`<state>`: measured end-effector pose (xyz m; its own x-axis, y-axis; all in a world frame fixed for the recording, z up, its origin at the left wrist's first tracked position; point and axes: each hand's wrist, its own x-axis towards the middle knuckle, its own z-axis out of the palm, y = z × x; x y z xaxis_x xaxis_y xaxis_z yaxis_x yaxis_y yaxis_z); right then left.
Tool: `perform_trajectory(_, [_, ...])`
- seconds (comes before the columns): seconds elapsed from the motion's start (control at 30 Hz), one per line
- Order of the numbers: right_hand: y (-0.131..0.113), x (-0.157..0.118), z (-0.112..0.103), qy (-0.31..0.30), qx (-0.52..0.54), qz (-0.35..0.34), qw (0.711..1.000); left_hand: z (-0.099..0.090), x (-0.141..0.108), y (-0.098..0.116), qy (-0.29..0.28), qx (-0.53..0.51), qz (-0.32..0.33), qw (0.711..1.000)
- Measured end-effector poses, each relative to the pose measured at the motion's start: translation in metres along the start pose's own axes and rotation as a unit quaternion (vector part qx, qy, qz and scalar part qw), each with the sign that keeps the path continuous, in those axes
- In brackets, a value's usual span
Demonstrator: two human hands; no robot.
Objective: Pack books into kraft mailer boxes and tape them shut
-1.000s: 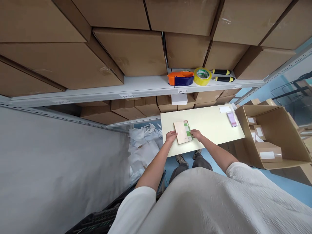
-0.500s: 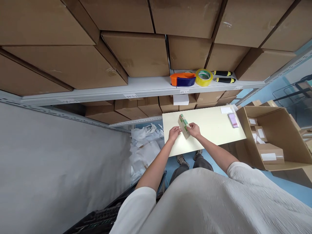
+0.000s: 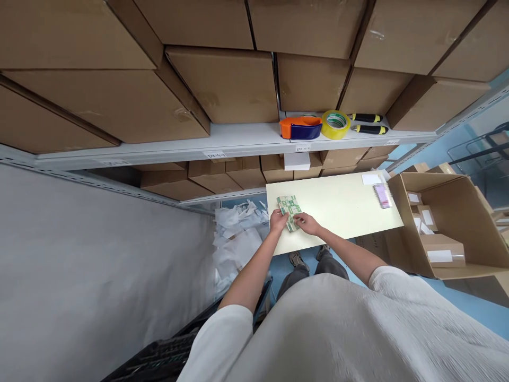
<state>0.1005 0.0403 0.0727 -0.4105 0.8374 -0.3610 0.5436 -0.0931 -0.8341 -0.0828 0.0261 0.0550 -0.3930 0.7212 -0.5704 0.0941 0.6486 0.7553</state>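
Note:
A flat packet with green and white print (image 3: 289,208) is held above the left part of the pale yellow board (image 3: 334,207). My left hand (image 3: 278,220) grips its left edge, thumb over the printed face. At the packet's lower right is my right hand (image 3: 308,223), its fingers closed at the surface; whether they pinch something small there is too small to tell. On the board's far right lie a white paper (image 3: 370,179) and a blurred purple item (image 3: 383,196).
Above the board, a grey shelf (image 3: 238,139) holds an orange and blue tape dispenser (image 3: 301,128), a yellow tape roll (image 3: 335,125) and two black-yellow cutters (image 3: 370,129). An open carton (image 3: 409,233) with small boxes stands right. White scraps (image 3: 238,249) lie left.
The packet has turned so its green printed face shows, and it has moved left. My left hand has taken hold of its left edge; my right hand has shifted left and down to its lower right.

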Motion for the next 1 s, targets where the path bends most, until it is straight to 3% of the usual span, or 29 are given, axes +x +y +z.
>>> perform_trajectory(0.2, [0.023, 0.002, -0.001, 0.024, -0.026, 0.096, 0.995, -0.017, 0.011, -0.016, -0.011, 0.003, -0.003, 1.000])
perform_trajectory(0.37, [0.030, 0.001, 0.005, 0.011, -0.041, 0.098, 0.994, -0.024, 0.014, -0.029, -0.041, 0.009, 0.002, 0.999])
perform_trajectory(0.63, [0.030, -0.006, 0.010, -0.036, -0.115, 0.120, 0.985, -0.024, -0.015, -0.058, -0.014, 0.104, 0.055, 0.993])
perform_trajectory(0.8, [0.027, -0.001, 0.016, -0.039, -0.125, 0.102, 0.986, -0.025, -0.012, -0.059, -0.012, 0.076, 0.073, 0.994])
perform_trajectory(1.0, [0.025, 0.017, 0.028, -0.057, -0.172, 0.027, 0.983, -0.025, -0.006, -0.059, 0.005, 0.197, 0.194, 0.961])
